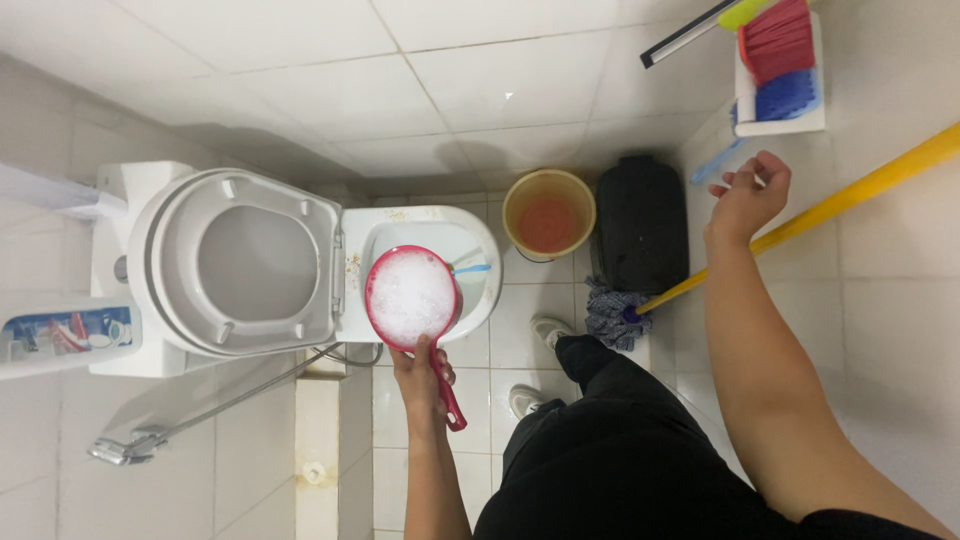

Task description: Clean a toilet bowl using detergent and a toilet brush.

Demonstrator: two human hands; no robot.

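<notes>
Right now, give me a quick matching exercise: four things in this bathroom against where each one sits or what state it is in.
Things:
1. red scoop
2. toilet lid
3. orange bucket
4. mop head

Places or states:
A. on the floor between the toilet bowl and a black bin
B. raised, standing open
C. held by the left hand over the toilet bowl, full of white foam
D. resting on the floor at the end of a yellow pole

Pairs: 1-C, 2-B, 3-A, 4-D
</notes>
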